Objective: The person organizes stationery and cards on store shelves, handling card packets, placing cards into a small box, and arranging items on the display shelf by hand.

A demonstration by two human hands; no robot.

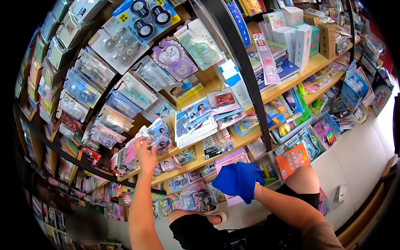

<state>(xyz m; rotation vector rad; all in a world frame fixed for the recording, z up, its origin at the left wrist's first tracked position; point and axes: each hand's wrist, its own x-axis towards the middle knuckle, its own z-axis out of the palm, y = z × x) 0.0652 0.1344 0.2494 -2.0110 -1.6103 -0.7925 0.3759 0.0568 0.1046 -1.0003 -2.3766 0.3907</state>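
My left hand (146, 156) reaches to the lower left of the middle shelf. Its thumb and fingers are apart, and the fingertips rest at the edge of a photo-printed packet (160, 135), beside a row of pink-edged packets (125, 158). No firm grip on either shows. A bunched blue cloth (238, 180) is in my right hand (258, 185), held in front of the shelf's lower edge. The cloth covers most of that hand's fingers. Right of the photo packet lies a stack of picture booklets (193, 123), apart from both hands.
Blister packs (175, 58) hang on hooks above the shelf. A black upright post (250, 79) divides the shelving, with boxed goods (287, 37) to its right. Plastic bins of goods (327, 129) stand low on the right. An orange pack (293, 160) lies near my knee.
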